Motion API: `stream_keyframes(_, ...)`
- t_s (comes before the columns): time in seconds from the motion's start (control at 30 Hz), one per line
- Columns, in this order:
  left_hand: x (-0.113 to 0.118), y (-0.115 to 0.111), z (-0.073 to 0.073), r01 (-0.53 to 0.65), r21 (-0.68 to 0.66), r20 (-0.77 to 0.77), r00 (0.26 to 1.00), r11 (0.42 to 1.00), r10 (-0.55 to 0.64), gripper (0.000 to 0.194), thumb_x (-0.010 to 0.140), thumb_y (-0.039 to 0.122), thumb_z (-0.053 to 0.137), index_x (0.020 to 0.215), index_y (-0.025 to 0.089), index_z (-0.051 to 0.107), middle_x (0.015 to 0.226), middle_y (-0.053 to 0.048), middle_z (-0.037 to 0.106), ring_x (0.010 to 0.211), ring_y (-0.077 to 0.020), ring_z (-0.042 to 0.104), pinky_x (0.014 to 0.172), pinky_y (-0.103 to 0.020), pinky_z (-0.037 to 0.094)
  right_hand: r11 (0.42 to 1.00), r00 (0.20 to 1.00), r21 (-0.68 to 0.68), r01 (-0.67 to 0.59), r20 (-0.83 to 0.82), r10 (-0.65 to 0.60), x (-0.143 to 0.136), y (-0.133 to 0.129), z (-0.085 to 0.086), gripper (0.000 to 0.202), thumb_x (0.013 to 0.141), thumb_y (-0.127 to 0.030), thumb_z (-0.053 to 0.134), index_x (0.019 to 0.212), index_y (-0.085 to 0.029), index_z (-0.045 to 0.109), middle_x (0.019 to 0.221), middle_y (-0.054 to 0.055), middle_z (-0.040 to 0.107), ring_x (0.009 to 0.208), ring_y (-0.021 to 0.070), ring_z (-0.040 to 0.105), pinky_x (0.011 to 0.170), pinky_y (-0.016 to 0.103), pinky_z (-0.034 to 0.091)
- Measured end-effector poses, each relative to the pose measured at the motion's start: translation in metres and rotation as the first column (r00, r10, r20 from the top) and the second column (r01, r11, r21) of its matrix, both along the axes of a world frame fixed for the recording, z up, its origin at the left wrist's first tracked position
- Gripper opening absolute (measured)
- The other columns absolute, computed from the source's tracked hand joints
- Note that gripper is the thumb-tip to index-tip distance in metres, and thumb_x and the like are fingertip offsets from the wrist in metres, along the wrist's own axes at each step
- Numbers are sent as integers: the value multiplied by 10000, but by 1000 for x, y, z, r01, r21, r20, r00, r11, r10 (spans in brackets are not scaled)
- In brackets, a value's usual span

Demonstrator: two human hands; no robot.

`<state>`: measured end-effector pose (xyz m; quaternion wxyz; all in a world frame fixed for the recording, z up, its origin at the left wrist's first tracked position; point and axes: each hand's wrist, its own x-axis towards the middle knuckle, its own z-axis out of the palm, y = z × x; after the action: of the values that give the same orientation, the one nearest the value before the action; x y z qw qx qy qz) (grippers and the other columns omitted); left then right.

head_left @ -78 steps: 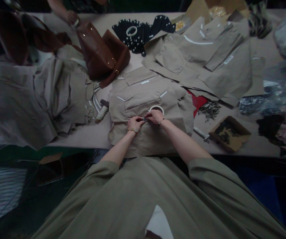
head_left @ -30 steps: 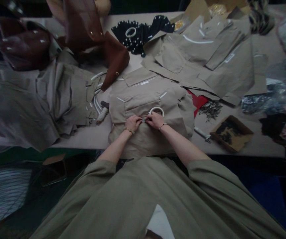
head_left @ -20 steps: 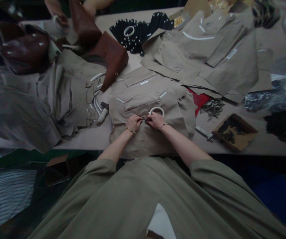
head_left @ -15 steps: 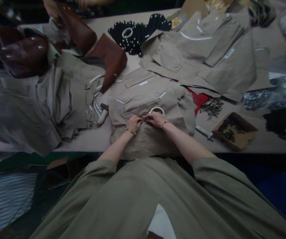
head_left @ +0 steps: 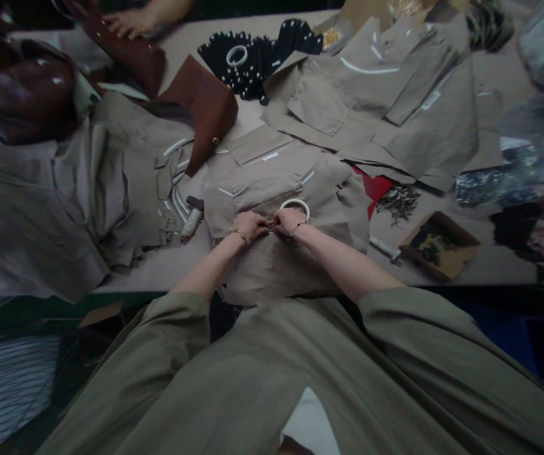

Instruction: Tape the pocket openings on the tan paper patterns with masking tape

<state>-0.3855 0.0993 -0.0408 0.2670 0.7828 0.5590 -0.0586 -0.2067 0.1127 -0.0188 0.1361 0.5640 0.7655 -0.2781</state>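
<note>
In the head view, my left hand [head_left: 251, 225] and my right hand [head_left: 289, 220] meet over a beige fabric piece [head_left: 265, 186] in front of me. The fingertips of both are pinched on a small dark piece [head_left: 271, 228] at the fabric; it is too small and blurred to name. A white ring [head_left: 302, 205], like a roll of tape, shows at the back of my right hand; I cannot tell whether it encircles the hand. White strips are stuck along parts of the fabric. Its near end hangs by the table edge.
Beige pieces [head_left: 134, 177] lie left beside a small hammer [head_left: 191, 220]. Brown leather pieces [head_left: 210, 104] and a co-worker's hand [head_left: 132, 22] are at upper left. To the right are a cardboard box [head_left: 440, 245], a white pen-like tool [head_left: 384, 246] and dark metal bits [head_left: 397, 203].
My hands still pinch at the same spot, with the fingers slightly shifted. The co-worker's hand now rests spread over the brown leather. The whole view has moved a little.
</note>
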Motion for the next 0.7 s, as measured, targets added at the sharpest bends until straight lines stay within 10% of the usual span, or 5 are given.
stream_keyframes(0.27,35,55,1,-143,-237,-233,969,961,87,411,461,437,987,705,178,780,719,-119,729,796,-333,718,716,-411,560,995,992,59,-77,-95,82,10,-3,-11,261,923,-384,678,1071,-181,748,1106,131,712,999,235,668,812,272,475)
stream_keyframes(0.43,38,38,8,-152,-121,-209,970,981,124,403,517,356,980,795,155,769,848,-180,756,961,-391,720,854,-484,544,987,960,92,-129,-240,148,30,-17,-1,300,967,-236,537,1232,-187,668,1180,115,679,1011,209,646,838,266,452)
stream_keyframes(0.57,28,-10,25,-152,-3,184,972,988,150,371,744,295,848,1094,224,745,1066,-94,779,1075,-277,705,987,-404,510,990,911,137,33,-411,26,45,-55,27,578,990,-254,404,1546,-106,344,1073,109,702,928,214,649,842,300,469)
stream_keyframes(0.7,37,-58,41,-259,-115,711,653,959,262,422,870,325,726,1269,190,689,1124,-87,766,940,-179,718,837,-290,563,990,885,101,101,-463,-43,46,-93,50,732,977,-285,344,1636,-67,111,1063,130,700,889,238,657,849,345,489)
